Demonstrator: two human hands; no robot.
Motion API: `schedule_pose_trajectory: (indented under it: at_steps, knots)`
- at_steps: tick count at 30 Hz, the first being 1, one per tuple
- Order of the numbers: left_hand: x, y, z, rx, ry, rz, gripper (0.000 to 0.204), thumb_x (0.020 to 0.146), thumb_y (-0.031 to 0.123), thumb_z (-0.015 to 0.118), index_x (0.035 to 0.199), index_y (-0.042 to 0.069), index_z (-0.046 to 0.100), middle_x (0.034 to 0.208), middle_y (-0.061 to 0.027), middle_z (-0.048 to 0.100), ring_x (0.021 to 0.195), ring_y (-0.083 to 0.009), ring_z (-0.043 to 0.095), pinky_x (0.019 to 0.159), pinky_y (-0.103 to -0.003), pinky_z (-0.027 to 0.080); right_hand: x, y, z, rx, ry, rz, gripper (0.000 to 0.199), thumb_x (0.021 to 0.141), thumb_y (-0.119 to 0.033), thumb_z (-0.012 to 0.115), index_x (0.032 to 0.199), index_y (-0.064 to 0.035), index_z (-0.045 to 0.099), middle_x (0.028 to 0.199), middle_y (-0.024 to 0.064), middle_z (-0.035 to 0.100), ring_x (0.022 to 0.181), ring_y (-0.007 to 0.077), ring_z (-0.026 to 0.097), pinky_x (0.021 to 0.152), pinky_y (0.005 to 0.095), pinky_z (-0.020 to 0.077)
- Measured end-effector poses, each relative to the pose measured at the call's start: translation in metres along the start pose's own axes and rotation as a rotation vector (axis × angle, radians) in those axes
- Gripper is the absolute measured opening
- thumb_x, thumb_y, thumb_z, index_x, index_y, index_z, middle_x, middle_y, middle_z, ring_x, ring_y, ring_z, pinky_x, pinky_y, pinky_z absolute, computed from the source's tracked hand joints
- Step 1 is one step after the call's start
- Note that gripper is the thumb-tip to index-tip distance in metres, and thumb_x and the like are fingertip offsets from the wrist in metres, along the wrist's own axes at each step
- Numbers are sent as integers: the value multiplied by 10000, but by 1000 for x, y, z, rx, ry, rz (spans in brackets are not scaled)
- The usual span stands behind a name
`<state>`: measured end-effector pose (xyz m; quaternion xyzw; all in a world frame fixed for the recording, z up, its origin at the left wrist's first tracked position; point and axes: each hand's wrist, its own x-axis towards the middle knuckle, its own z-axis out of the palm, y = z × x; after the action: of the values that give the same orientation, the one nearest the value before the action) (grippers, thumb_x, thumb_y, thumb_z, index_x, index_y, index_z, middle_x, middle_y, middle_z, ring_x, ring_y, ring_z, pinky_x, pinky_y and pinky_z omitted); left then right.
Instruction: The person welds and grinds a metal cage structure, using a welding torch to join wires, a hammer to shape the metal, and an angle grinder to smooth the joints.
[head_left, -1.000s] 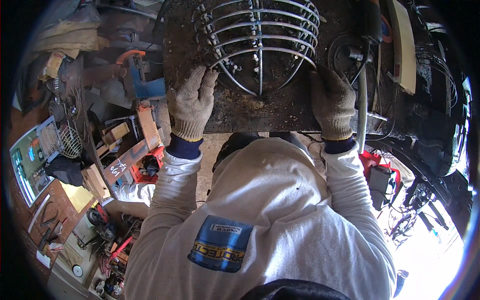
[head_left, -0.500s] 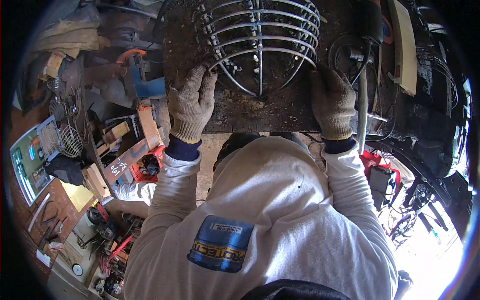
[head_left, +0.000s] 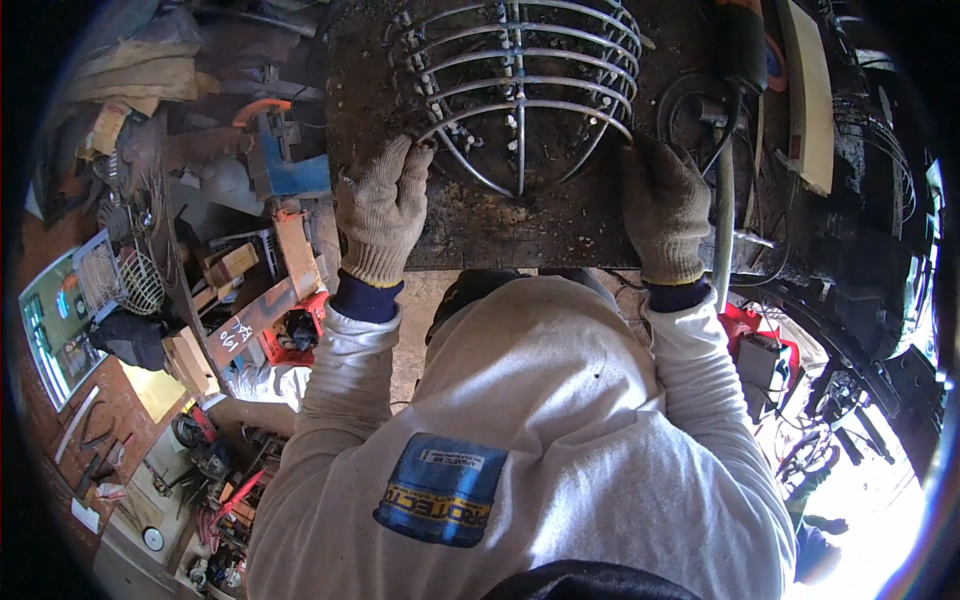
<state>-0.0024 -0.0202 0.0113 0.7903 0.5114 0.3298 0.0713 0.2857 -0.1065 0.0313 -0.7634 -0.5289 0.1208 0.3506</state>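
A curved cage of shiny metal rods (head_left: 519, 68) lies on the dark, stained workbench (head_left: 500, 236), with a straight rod down its middle and a pointed near end. Its nearest cross rod (head_left: 525, 104) arches between my two hands. My left hand (head_left: 385, 210), in a beige knitted glove, pinches the left end of that curved rod. At the opposite end, my right hand (head_left: 667, 210) in a matching glove closes around the rod's tip; its fingertips are partly in shadow. Pegs or small pieces stand along the inside of the cage.
A dark power tool (head_left: 740, 50) with a cable rests at the bench's far right, beside a pale wooden board (head_left: 806, 95). A blue clamp-like tool (head_left: 290, 165) is at the left edge. Cluttered shelves, a red crate (head_left: 290, 335) and hand tools fill the left side.
Both hands and the curved rod stay almost in place. A dark shape at the lower right, by the bright ground, has shifted and shows more.
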Motion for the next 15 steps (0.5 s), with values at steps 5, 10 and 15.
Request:
schedule_pose_trajectory:
  at_steps: [5,10,15]
  knots:
    - [3,5,-6,49,-55,25,267,951,268,724,1045,19,748,969,-159,764,796,-308,741,709,-376,571,0,2,-1,8,-26,-26,223,951,-238,661,1103,-103,754,948,186,718,874,381,694,771,443,550]
    - [4,3,-3,-34,-38,8,206,885,212,783,1041,80,755,973,-161,761,849,-363,738,752,-423,585,0,-3,-1,-6,-14,-31,221,952,-217,656,1111,-99,753,955,184,719,875,379,693,769,444,550]
    - [4,3,-4,18,-17,80,254,934,231,741,1052,5,743,939,-172,757,810,-331,728,745,-389,574,-1,-1,-1,16,-7,-35,225,953,-214,656,1121,-99,751,954,181,720,884,378,693,777,444,549]
